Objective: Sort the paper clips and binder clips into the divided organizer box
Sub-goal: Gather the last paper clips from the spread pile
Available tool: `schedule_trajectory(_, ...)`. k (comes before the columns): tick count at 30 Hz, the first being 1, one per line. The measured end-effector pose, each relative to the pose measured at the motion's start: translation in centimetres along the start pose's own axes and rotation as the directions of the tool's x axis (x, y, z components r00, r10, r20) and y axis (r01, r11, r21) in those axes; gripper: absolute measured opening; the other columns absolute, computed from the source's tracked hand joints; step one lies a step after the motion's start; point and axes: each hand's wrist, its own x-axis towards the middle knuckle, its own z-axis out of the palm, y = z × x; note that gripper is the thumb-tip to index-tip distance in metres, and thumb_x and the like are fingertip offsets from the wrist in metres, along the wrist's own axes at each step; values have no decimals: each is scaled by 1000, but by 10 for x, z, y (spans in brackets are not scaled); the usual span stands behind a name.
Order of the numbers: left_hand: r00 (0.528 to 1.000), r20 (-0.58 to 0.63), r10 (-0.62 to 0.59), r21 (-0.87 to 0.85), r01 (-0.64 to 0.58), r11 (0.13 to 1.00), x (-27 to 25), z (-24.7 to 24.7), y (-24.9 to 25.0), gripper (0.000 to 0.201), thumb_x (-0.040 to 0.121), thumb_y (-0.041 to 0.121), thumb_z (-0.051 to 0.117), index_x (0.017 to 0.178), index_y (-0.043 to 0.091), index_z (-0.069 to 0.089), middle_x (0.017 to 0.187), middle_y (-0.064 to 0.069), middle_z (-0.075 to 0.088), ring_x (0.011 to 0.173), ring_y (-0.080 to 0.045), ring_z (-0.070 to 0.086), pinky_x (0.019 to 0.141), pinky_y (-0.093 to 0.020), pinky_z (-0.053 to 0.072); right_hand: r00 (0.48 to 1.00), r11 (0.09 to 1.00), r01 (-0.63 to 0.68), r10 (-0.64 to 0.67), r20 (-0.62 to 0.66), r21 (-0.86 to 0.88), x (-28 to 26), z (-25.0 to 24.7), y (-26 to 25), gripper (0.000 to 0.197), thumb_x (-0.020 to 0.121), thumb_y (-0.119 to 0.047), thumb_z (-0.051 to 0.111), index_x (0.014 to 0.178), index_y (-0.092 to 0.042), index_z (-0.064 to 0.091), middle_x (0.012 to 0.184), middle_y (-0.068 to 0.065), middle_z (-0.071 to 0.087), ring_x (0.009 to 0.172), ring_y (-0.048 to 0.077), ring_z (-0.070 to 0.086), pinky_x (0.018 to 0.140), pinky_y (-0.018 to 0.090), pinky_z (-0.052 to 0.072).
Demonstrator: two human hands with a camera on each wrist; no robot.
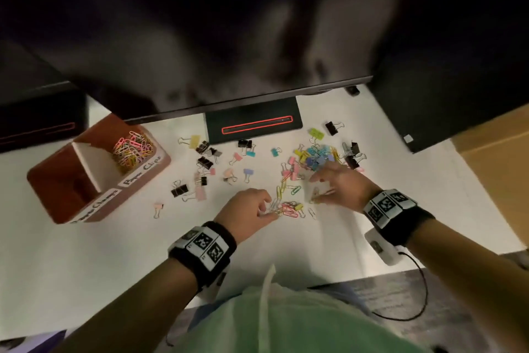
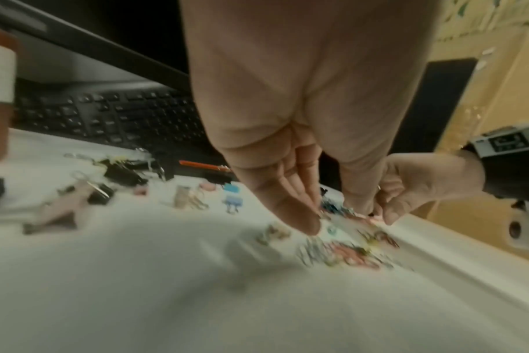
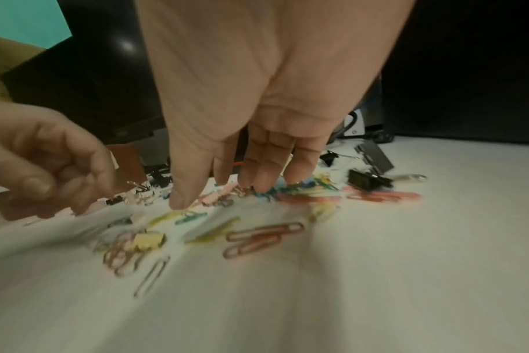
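A brown divided organizer box (image 1: 57, 181) stands at the left; its far compartment holds coloured paper clips (image 1: 132, 149), and the near one looks empty. Black and pastel binder clips (image 1: 204, 162) lie scattered across the white desk. A small pile of paper clips (image 1: 289, 207) lies in front of me. My left hand (image 1: 270, 211) reaches down onto its left edge, with fingers (image 2: 290, 215) and thumb apart and nothing held between them. My right hand (image 1: 317, 188) is spread over more clips (image 3: 266, 236), its straight fingertips (image 3: 260, 181) touching the desk.
A monitor (image 1: 200, 66) overhangs the back of the desk, and its black base with a red outline (image 1: 253, 123) sits behind the clips. A keyboard (image 2: 106, 114) lies under it. A cardboard box (image 1: 492, 166) borders the right side. The desk edge runs near my body.
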Motion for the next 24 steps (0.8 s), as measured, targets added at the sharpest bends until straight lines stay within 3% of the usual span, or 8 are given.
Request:
schedule_trajectory(3,998,2,-60,145,59,988,10,22,4,47,79,42,67,113,13,54,110,-5,53,94,-20,54,84,-32,47,998,1000,22,-20,60,-21,-12,7,22,50,74,-32,77,119,-24,58,130,1,49,119,20,51,99,31,45)
schedule_trajectory(6,998,-31,-61,194,66,979,17,34,10,53,76,41,68,118,13,50,118,-5,45,106,-22,50,90,-34,45,995,999,40,-41,87,15,-14,16,38,59,74,-29,77,128,-23,53,129,3,48,119,21,49,102,34,44)
schedule_trajectory(12,993,-117,-31,124,46,991,26,47,14,41,84,23,65,122,13,53,118,-5,50,109,-21,50,95,-31,43,993,995,85,-89,78,53,1,21,41,55,84,-19,68,135,-23,48,136,8,45,129,26,42,110,34,36)
schedule_trajectory(15,981,-189,-47,7,49,999,27,49,11,27,84,15,64,111,11,61,107,-5,57,100,-20,56,91,-31,46,981,986,159,-163,108,46,12,22,34,53,87,-15,62,137,-24,46,124,10,49,116,24,50,103,30,41)
schedule_trajectory(18,976,-209,-62,-24,58,998,30,46,9,14,84,14,65,97,9,65,93,-2,57,87,-17,55,84,-31,47,963,970,240,-241,124,22,21,25,28,38,88,-15,62,126,-17,59,117,11,55,108,26,55,97,35,47)
schedule_trajectory(21,979,-190,-79,-24,76,997,33,43,8,10,86,13,61,94,9,66,91,-3,57,85,-17,55,83,-29,47,955,960,278,-278,100,20,29,24,22,20,87,-16,63,105,-11,70,105,12,59,98,28,57,87,39,50)
schedule_trajectory(24,981,-175,-87,-12,86,996,36,42,6,9,87,12,59,93,10,65,90,-1,54,84,-16,52,81,-26,44,955,960,282,-280,99,1,35,20,18,17,88,-17,62,101,-10,71,107,10,59,99,26,57,88,38,49)
